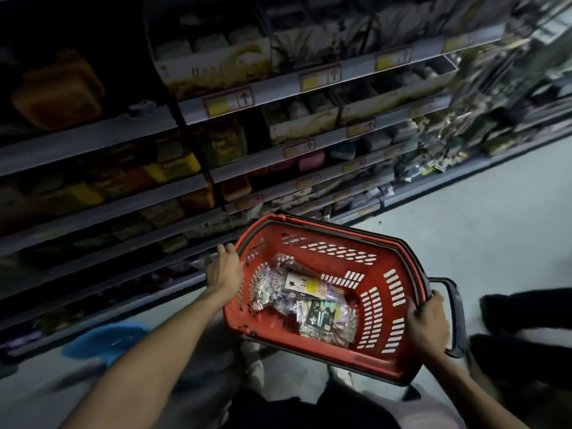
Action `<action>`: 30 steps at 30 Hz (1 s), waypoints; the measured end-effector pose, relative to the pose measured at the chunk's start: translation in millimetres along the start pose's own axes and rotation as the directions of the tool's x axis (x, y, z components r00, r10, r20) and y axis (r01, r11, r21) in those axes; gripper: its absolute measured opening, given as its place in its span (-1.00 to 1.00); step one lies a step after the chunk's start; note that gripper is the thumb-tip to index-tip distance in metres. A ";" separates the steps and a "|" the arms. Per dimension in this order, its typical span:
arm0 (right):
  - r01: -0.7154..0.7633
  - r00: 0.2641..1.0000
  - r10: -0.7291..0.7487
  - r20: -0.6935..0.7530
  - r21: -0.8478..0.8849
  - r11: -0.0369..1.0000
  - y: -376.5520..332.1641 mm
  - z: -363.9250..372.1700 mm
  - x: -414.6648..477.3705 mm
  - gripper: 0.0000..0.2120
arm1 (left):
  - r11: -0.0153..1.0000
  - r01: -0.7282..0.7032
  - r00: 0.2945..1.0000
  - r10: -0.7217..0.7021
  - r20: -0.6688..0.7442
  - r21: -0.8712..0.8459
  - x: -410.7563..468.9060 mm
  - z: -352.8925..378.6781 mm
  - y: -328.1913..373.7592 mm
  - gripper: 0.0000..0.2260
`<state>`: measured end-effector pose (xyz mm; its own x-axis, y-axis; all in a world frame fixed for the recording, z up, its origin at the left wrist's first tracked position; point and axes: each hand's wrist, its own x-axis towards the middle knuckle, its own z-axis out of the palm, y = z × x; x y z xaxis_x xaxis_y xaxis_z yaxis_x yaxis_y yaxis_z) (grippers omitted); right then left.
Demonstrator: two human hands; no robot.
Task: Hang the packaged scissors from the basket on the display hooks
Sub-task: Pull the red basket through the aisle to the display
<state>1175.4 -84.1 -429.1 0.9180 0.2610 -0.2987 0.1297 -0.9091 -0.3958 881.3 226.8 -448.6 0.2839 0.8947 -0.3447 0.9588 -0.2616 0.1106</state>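
Note:
A red plastic shopping basket (380, 308) with a dark rim is held tilted above the floor in a dim shop aisle. Several flat packaged items (305, 294), shiny and printed, lie in a heap on its bottom; I cannot make out scissors in them. My right hand (427, 323) grips the basket's right rim beside its dark handle (458, 320). My left hand (224, 270) is at the left rim, fingers stretched along the outside of the basket. Display hooks with hanging packets (445, 144) show at the far right of the shelving.
Grey shelves (102, 209) with boxes, coloured containers and price labels run along the left and top. Pale floor (479, 227) lies to the right. A blue object (105, 339) sits low by the shelf base. Dark shapes (526, 320) lie at the right edge.

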 end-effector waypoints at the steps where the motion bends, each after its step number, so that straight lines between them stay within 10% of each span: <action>1: -0.050 0.999 0.050 0.006 0.023 0.999 -4.4 3.8 -6.2 -0.57 | 1.000 -0.023 1.000 0.023 0.002 -0.004 13.0 -4.3 -0.7 -0.69; 10: -0.448 0.893 0.448 0.050 0.205 0.870 -29.7 18.0 -40.6 -0.60 | 0.968 -0.247 0.969 0.246 0.028 0.051 103.4 -36.7 33.7 -0.70; 30: -0.477 0.879 0.444 0.173 0.330 0.815 -86.2 86.0 -45.7 -0.64 | 0.950 -0.206 0.978 0.210 -0.008 -0.233 193.5 1.7 14.5 -0.40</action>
<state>1090.1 10.2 -456.0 0.7999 -0.1185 -0.5883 -0.4555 -0.7582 -0.4666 950.2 395.5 -515.3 0.4790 0.8225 -0.3066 0.8506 -0.3487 0.3936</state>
